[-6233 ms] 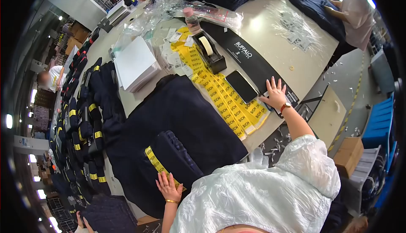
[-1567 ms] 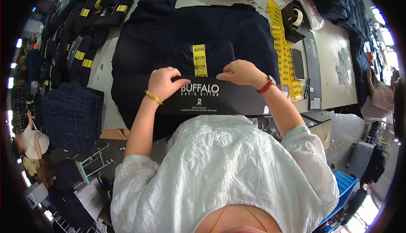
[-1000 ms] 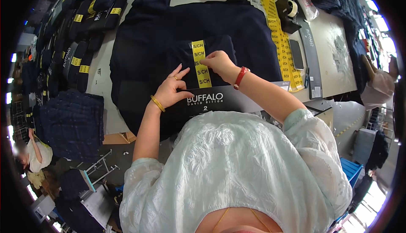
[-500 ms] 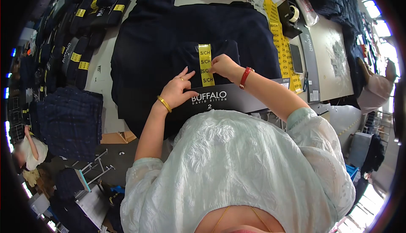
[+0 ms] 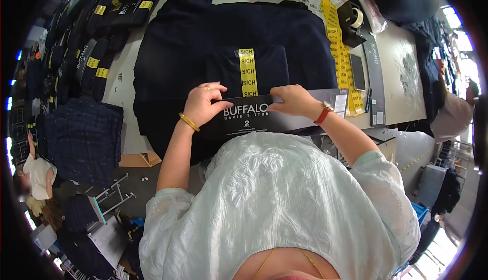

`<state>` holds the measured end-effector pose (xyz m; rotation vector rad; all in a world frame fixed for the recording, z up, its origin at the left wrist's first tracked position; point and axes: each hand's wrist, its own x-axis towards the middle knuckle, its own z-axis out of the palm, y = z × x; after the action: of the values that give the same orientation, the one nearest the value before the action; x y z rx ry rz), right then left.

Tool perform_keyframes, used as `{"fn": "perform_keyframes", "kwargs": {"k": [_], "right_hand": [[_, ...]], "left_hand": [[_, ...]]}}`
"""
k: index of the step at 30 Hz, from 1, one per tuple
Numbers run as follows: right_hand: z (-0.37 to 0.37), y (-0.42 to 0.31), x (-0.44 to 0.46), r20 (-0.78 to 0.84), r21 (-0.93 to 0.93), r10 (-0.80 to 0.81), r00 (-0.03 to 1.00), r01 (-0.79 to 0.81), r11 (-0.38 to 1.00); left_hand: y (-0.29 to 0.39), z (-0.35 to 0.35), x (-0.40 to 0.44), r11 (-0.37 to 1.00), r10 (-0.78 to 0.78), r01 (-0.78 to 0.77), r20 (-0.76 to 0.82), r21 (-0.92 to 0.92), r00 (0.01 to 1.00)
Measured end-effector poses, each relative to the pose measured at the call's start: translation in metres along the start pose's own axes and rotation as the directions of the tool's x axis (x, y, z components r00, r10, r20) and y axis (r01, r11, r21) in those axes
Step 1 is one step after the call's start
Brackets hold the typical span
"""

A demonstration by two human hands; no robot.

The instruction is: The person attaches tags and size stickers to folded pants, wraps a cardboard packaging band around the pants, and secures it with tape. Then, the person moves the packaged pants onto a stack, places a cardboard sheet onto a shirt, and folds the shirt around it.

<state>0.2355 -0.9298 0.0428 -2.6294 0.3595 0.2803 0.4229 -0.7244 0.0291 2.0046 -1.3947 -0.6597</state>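
Note:
A black cardboard packaging band (image 5: pixel 247 120) printed "BUFFALO DAVID BITTON" and "2" lies across the near side of a folded dark navy garment (image 5: pixel 272 69). My left hand (image 5: pixel 203 106), with a gold bangle at the wrist, is closed at the band's upper edge, its thumb by the lettering. On the other side of the lettering, my right hand (image 5: pixel 296 100), wearing a red-strapped watch, pinches the same edge. A yellow "S/CH" size strip (image 5: pixel 248 70) runs down the garment's front to the band. Fingertips behind the band are hidden.
Dark cloth (image 5: pixel 178 41) lies beneath the garment. To the right are yellow sticker strips (image 5: pixel 333 36), a tape dispenser (image 5: pixel 354 26), a phone (image 5: pixel 358 71) and another black band (image 5: pixel 376 82). Packed garments (image 5: pixel 134 8) and a navy stack (image 5: pixel 84 143) stand left. Other people (image 5: pixel 38 170) are nearby.
My right hand has left the yellow strip and come down to the band's upper edge. My left hand has shifted slightly left, its fingers drawing in. The band's right end has risen a little.

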Motion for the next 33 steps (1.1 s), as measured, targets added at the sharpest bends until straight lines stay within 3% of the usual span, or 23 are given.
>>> {"fn": "perform_keyframes", "kwargs": {"k": [3, 9, 13, 29, 33], "right_hand": [[-0.012, 0.009, -0.012, 0.125, 0.234, 0.087, 0.988, -0.114, 0.966], [-0.022, 0.013, 0.009, -0.022, 0.068, 0.164, 0.986, -0.162, 0.984], [-0.009, 0.016, 0.024, -0.087, -0.066, 0.168, 0.982, -0.174, 0.983], [0.003, 0.011, 0.036, -0.084, -0.229, 0.214, 0.973, -0.227, 0.947], [0.003, 0.006, 0.036, -0.033, -0.268, 0.270, 0.962, -0.268, 0.925]], "left_hand": [[0.030, -0.014, 0.005, 0.936, -0.325, 0.312, 0.062, 0.163, 0.944], [0.018, -0.001, 0.031, 0.948, -0.152, 0.179, -0.118, 0.264, 0.981], [0.014, -0.001, 0.044, 0.851, -0.263, 0.263, -0.063, 0.456, 0.963], [0.005, 0.018, 0.051, 0.767, -0.305, 0.297, -0.083, 0.569, 0.949], [0.017, 0.025, 0.042, 0.669, -0.254, 0.336, -0.221, 0.663, 0.942]]}}
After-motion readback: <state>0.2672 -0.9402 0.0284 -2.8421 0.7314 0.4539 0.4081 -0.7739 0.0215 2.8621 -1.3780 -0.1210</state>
